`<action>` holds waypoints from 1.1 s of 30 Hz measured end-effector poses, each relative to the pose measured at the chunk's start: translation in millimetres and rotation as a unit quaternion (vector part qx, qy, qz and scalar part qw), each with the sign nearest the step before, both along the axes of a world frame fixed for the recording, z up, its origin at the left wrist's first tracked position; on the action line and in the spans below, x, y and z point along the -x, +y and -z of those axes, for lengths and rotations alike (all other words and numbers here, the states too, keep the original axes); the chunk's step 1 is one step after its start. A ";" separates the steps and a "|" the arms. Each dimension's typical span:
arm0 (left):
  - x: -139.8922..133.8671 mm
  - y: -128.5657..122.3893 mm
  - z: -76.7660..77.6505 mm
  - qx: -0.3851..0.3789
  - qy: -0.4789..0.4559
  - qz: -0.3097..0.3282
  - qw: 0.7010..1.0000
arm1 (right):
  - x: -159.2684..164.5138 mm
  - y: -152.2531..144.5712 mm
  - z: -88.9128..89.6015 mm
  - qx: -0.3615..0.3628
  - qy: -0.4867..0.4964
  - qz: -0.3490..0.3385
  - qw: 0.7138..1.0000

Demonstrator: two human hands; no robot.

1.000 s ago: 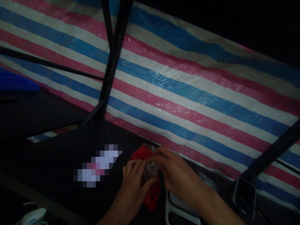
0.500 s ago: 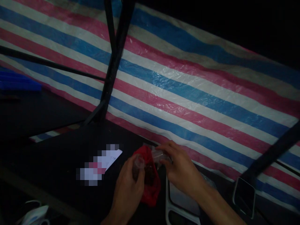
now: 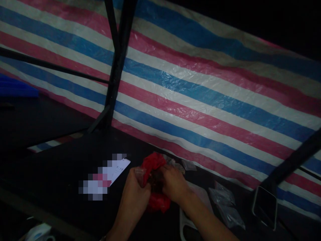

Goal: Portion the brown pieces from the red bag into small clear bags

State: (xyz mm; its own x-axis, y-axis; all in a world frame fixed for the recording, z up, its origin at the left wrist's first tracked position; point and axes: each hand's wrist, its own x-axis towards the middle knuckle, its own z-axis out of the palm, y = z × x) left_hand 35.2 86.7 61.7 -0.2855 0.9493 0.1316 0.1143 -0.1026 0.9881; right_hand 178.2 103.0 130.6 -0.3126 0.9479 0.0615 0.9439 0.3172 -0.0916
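My left hand (image 3: 135, 194) is closed on a small clear plastic bag (image 3: 140, 172), at the left edge of a red plastic bag (image 3: 154, 160). The red bag stands with its mouth spread, and dark contents (image 3: 156, 180) show inside; the dim light hides what they are. My right hand (image 3: 177, 185) reaches into it from the right with curled fingers. Its fingertips are hidden among the dark contents, so what they pinch cannot be seen. Small filled clear bags (image 3: 175, 164) lie just behind the right hand.
Under my right forearm lies a pale flat device (image 3: 184, 222), perhaps a scale. Clear bags (image 3: 227, 201) and a dark-screened phone (image 3: 264, 207) are farther right. A partly blurred pale sheet or screen (image 3: 120, 169) lies left. Striped sheeting (image 3: 188, 93) and a black post (image 3: 115, 73) rise behind.
My right hand has left the small clear bags behind the red bag and moved down into the red bag. My left hand still holds its clear bag, now turned lower against the red one.
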 end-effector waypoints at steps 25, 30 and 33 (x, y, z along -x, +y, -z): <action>-0.3 4.2 4.5 -0.034 -0.164 0.102 0.981 | -20.1 5.0 42.1 0.183 0.460 0.033 0.868; 6.3 0.7 4.6 -0.081 -0.038 0.106 0.990 | -27.3 -9.3 24.3 0.190 0.505 0.020 0.842; 11.6 0.7 7.3 -0.092 0.013 0.112 0.989 | -31.1 -16.4 11.9 0.179 0.520 0.009 0.836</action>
State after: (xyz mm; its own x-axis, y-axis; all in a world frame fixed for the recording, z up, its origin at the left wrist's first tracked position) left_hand 23.6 87.4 54.4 -0.0656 0.9477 0.3123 0.0941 -0.3057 0.9475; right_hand 209.4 86.5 118.7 -0.2525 0.9676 0.0036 0.3001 0.0819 -0.9504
